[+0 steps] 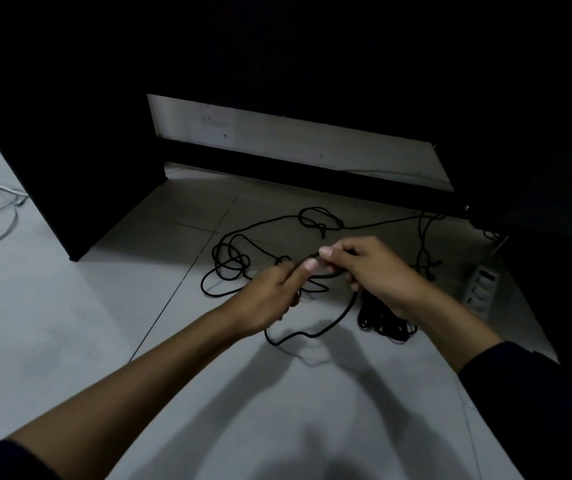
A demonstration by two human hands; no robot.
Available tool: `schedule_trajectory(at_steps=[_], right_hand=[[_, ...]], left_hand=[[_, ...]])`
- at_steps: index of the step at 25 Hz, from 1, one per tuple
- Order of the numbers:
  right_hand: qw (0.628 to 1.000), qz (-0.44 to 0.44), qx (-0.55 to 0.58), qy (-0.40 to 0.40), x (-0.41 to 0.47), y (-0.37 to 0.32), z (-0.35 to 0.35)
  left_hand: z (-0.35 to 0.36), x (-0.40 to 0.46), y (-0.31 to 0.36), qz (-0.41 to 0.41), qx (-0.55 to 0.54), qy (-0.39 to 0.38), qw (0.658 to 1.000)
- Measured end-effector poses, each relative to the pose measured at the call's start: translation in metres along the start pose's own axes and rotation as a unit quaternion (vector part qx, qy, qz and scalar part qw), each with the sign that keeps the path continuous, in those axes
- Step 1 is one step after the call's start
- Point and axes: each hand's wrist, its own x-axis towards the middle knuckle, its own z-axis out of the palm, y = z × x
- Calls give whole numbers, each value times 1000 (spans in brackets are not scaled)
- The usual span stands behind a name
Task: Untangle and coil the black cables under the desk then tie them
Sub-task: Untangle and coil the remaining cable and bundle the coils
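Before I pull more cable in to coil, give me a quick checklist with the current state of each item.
1. Left hand grip on the cable: ok, pinched.
2. Right hand grip: ok, pinched.
3. Slack between hands: ok, a loop hangs to the floor.
4. Loose tangle cleared: not ok, loops overlap.
5. Far knot undone: not ok.
6. Bundle under the right wrist tied: cannot tell.

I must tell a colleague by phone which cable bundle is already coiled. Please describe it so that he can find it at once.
Start at the dark desk and look down at the grey floor before it. The coiled bundle lies just beneath the right hand, left of the white power strip. Unlike the loose black cable sprawled in wide loops to the left, it is a tight, compact bunch.
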Motion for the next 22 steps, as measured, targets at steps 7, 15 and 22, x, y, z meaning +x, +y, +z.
schedule_trajectory(at_steps=[7,15,22], right_hand=[[943,83,319,50,5,-21,14],[990,-12,137,40,-2,-14,17],[975,10,219,34,-1,-13,28]], left_hand=[[19,7,1,50,-20,-36,998],[4,0,12,23,0,-81,996],[13,-1,17,-39,-274,-58,959]])
